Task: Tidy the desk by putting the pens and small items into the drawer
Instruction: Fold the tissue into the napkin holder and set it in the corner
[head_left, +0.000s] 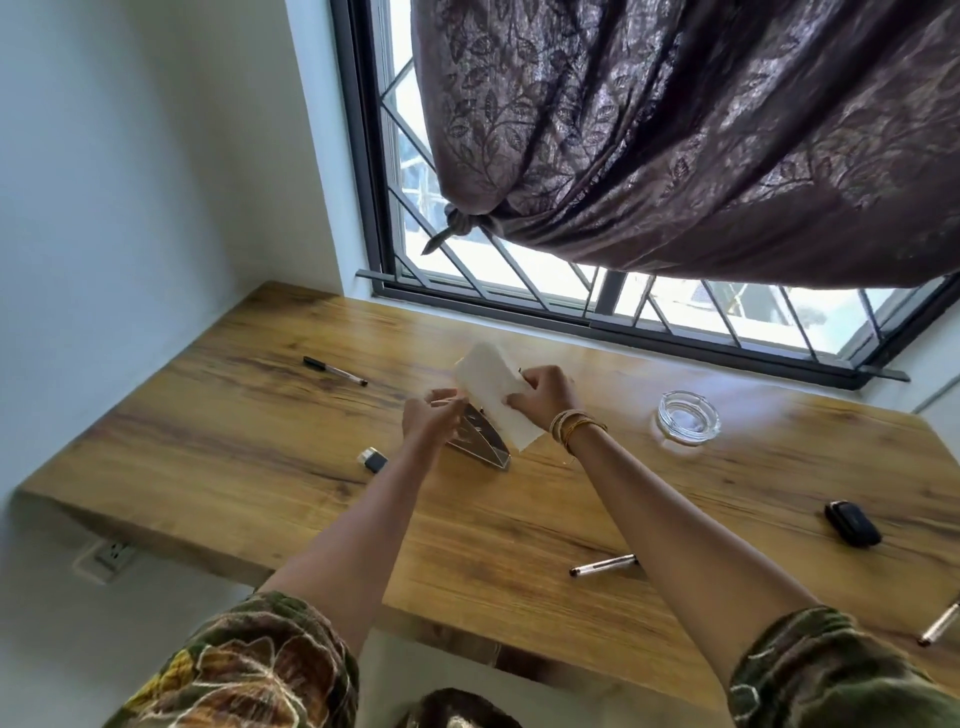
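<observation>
Over the desk (260, 415), both arms outstretched, right hand (545, 395) and left hand (431, 418) pinch white paper (493, 389).

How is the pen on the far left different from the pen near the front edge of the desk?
The far pen lies left of both hands, toward the wall; the near pen lies right of them, by the desk's front edge. The far pen has a long black cap end; the near pen looks mostly clear and silvery with small dark tips. Both lie flat, untouched, not yet in any drawer.

Wooden desk (270, 415): pens (335, 371), ashtray (689, 417), eraser (372, 459).
</observation>
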